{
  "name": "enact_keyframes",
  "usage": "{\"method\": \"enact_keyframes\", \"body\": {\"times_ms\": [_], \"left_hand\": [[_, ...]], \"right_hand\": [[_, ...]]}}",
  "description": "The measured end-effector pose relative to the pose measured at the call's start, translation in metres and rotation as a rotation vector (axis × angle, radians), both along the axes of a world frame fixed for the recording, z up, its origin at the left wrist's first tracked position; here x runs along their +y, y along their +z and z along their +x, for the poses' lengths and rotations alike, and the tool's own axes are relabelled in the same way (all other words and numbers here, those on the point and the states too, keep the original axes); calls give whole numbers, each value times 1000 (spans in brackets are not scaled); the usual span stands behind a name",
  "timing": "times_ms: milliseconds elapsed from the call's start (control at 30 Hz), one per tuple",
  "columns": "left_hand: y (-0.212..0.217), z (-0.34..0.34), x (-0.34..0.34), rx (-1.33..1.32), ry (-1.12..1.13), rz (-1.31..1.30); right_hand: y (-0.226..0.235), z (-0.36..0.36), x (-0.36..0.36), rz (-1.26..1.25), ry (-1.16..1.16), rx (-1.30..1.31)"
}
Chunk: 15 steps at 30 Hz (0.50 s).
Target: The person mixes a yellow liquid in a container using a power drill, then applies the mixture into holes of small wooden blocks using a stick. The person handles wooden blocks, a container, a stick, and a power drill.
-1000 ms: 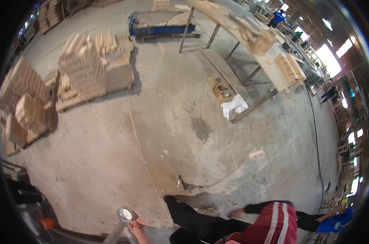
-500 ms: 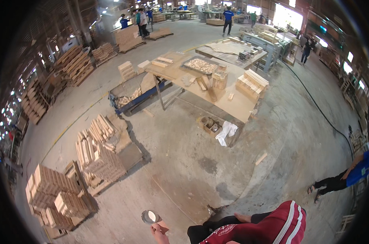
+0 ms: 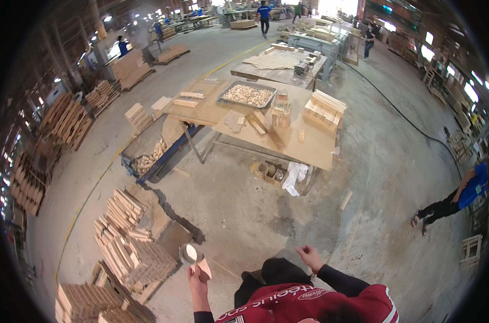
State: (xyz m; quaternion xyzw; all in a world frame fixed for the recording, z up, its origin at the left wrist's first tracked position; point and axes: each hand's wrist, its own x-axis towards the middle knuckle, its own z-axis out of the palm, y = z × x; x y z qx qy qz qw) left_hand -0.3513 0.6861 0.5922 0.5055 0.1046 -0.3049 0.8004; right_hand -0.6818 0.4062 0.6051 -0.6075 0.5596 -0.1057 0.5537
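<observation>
Left hand [image 3: 197, 273] grips, this side of the bench [image 3: 315, 146], toward its left end. Right hand [image 3: 310, 259] loosely curled before its right end, elbow bent.

From my end, the only lettering I can make out is the white print across the wearer's red shirt [image 3: 295, 306]. There's also an oval logo [image 3: 310, 294] on it, script too tiny for me.

round grey container [image 3: 183, 255] in the left hand [image 3: 197, 275]
</observation>
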Motion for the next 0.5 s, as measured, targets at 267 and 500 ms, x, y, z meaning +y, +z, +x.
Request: {"method": "enact_keyframes", "body": {"times_ms": [267,500], "left_hand": [[58,182,-170,-72,-275,-150],[55,245,-353,1,-291,-207]], "right_hand": [[322,162,-99,-218,122,-1160],[406,214,-194,-544,755,-1494]]}}
